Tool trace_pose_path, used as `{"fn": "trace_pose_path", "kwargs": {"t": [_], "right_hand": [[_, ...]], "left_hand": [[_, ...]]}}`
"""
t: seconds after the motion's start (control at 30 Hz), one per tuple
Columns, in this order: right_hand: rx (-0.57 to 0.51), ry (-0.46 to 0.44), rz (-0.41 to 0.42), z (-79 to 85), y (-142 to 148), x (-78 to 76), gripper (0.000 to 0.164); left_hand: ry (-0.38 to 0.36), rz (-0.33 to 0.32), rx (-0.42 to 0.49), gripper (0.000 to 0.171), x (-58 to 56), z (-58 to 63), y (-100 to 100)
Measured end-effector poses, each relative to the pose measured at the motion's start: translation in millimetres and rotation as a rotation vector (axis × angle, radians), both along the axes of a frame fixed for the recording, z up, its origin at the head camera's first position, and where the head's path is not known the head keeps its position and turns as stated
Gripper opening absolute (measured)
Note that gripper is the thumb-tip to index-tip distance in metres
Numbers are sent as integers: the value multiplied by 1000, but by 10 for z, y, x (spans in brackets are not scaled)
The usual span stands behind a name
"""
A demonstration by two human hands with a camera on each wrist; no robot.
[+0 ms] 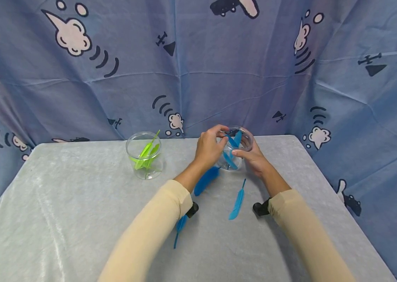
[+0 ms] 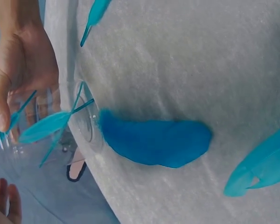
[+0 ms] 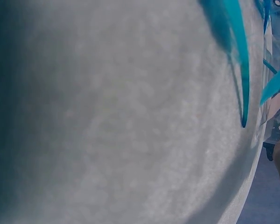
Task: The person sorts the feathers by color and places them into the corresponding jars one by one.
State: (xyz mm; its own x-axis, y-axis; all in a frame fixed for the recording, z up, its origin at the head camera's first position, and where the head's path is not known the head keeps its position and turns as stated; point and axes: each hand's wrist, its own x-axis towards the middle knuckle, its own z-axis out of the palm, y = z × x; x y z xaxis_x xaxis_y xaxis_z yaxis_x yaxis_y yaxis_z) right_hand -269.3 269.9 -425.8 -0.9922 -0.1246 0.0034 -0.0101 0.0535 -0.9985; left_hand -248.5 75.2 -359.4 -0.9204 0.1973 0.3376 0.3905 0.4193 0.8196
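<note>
My right hand [image 1: 253, 157] grips a clear plastic jar [image 1: 243, 148] from its right side, thumb across the front. Several blue feathers [image 1: 230, 160] are inside it, also visible through the wall in the left wrist view. At the jar's mouth, my left hand [image 1: 210, 147] appears to pinch a blue feather [image 1: 232, 141] that slants inside; its fingertips are partly hidden. Below the jar, a darker, broad blue feather [image 2: 156, 142] lies on the table. Another blue feather [image 1: 237, 204] lies between my forearms, and one more [image 1: 181, 227] is partly covered by the left sleeve.
A second clear jar [image 1: 144, 175] stands to the left, holding bright green feathers [image 1: 147, 150]. Pale grey cloth covers the table [image 1: 78, 219]. A blue patterned curtain [image 1: 198, 58] hangs directly behind the table's back edge. Dark wrist devices [image 1: 262, 208] sit by both cuffs.
</note>
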Motion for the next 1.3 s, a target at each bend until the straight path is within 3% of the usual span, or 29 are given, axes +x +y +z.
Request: {"fn": "trace_pose_path", "kwargs": {"t": [0.17, 0.4, 0.77, 0.97, 1.17, 1.3], "right_hand": [[-2, 0, 3, -3, -21, 9, 90], [2, 8, 20, 0, -22, 10, 89], [0, -2, 23, 7, -4, 0, 90], [6, -5, 16, 4, -1, 4, 89], [17, -9, -6, 2, 6, 7, 90], [15, -19, -16, 4, 8, 6, 90]], "left_hand": [[-9, -35, -24, 24, 9, -11, 23], [-58, -148, -45, 34, 49, -17, 18], [-71, -177, 18, 37, 88, 12, -118], [-154, -295, 5, 39, 125, 33, -261], [-212, -456, -107, 33, 152, 7, -448], [-256, -510, -181, 30, 176, -55, -618]]}}
